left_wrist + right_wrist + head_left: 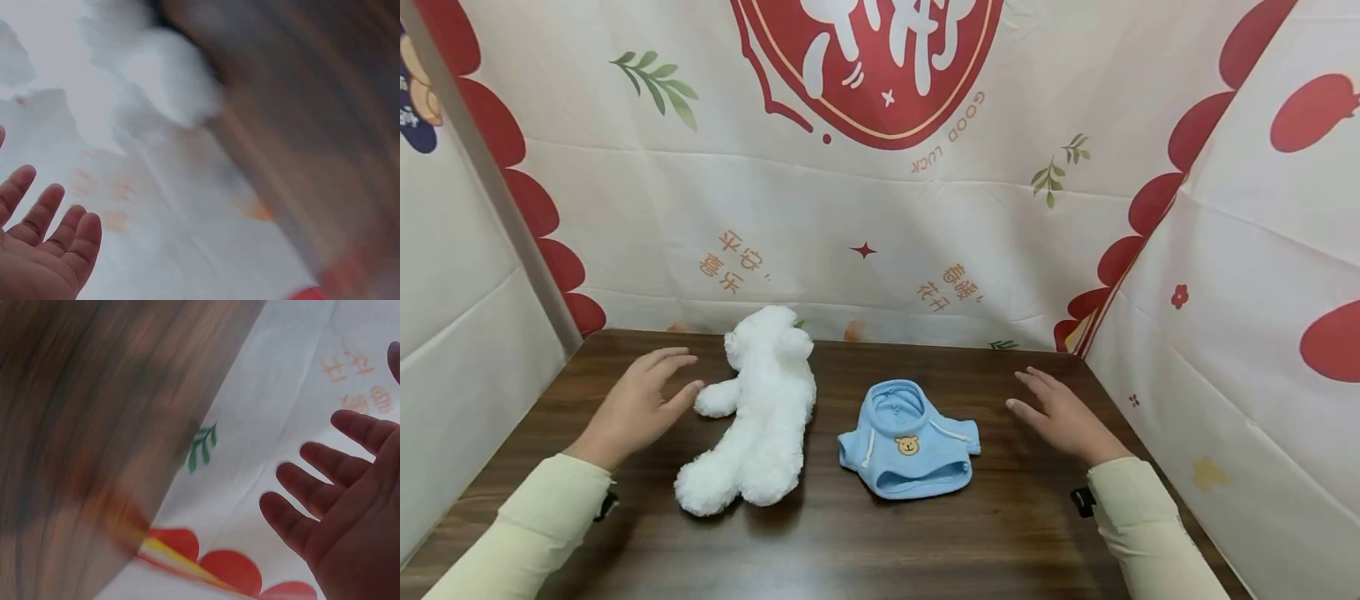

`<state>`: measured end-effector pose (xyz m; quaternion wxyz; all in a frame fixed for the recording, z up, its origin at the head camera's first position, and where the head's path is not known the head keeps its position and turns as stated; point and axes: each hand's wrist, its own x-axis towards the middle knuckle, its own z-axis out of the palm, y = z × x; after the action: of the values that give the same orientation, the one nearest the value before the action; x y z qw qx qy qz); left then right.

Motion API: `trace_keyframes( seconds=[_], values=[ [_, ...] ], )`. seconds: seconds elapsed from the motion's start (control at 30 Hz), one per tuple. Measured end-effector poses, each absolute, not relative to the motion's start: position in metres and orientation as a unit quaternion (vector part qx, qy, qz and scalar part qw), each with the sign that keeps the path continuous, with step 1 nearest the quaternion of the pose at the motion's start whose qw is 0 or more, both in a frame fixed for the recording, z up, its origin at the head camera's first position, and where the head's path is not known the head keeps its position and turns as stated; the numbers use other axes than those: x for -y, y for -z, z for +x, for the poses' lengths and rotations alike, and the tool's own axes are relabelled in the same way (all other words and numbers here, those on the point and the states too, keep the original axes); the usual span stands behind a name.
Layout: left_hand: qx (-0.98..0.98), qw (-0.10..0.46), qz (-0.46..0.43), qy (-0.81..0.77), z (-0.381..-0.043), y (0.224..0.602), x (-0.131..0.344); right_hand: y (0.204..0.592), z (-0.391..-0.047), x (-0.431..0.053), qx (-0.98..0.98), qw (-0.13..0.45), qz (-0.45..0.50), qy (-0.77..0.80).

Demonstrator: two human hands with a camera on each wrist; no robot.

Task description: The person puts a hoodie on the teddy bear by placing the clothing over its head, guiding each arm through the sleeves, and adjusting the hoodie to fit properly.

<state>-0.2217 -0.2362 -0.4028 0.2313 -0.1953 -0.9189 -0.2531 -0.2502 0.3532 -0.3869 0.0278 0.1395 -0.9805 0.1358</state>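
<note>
A fluffy white stuffed toy (767,408) lies on the table left of the middle, its head toward the back edge. Just left of its arm is my left hand (636,408), fingers extended, holding nothing. To the toy's right lies a small light-blue hoodie (913,442) with a bear-face patch and white drawstrings, its neck opening toward the back. My right hand (1063,417) hovers right of the hoodie, apart from it, with nothing in its grasp. Spread fingers show on the left hand (47,250) in the left wrist view and on the right hand (356,506) in the right wrist view.
Both things lie on a dark wood-grain table (865,550). Behind it hangs a white printed cloth (850,208) with red scalloped borders. More cloth walls (1247,333) stand along the right and left sides. Blur softens much of both wrist views.
</note>
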Motion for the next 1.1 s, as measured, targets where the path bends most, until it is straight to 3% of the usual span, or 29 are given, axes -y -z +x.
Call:
trace_keyframes(
  seconds=[0.07,0.17,0.47,0.67,0.8,1.1],
  values=[
    [0.899,0.265,-0.236,0.255,-0.220,0.392,0.219,0.385,-0.250,-0.347,0.976,0.014,0.146,-0.163],
    [0.888,0.258,-0.283,0.253,-0.217,0.374,0.192,0.383,-0.250,-0.336,0.969,-0.004,0.158,-0.191],
    [0.912,0.054,-0.348,0.210,-0.234,0.329,0.086,0.381,-0.264,-0.299,0.958,-0.033,0.192,-0.211],
    [0.953,-0.073,-0.290,0.054,-0.248,0.334,0.022,0.390,-0.276,-0.279,0.954,-0.071,0.193,-0.219],
    [0.963,-0.137,-0.221,0.063,-0.255,0.349,0.000,0.396,-0.282,-0.272,0.953,-0.116,0.184,-0.213],
    [0.969,-0.196,-0.135,0.069,-0.272,0.387,-0.017,0.403,-0.285,-0.262,0.953,-0.173,0.172,-0.180]
  ],
)
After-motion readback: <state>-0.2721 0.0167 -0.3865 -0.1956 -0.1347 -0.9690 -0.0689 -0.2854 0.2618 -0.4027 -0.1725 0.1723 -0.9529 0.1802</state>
